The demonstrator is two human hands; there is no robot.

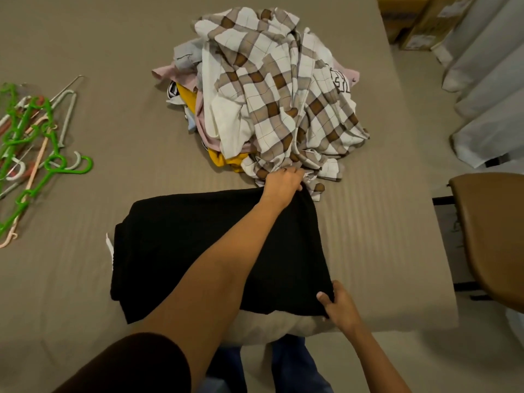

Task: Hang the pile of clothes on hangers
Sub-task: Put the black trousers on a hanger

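Black garment (198, 251): flat on bed (85, 38), just before the pile (278, 95). Left hand (283, 182) grips its far right corner; right hand (337, 302) grips the near one. Step, likely: spreading it. Next: free one hand, reach left for hangers (42, 154).

Black garment (198, 245), brown-and-white checked shirt (283, 89), green hangers (34, 143), taupe bedsheet (99, 38).
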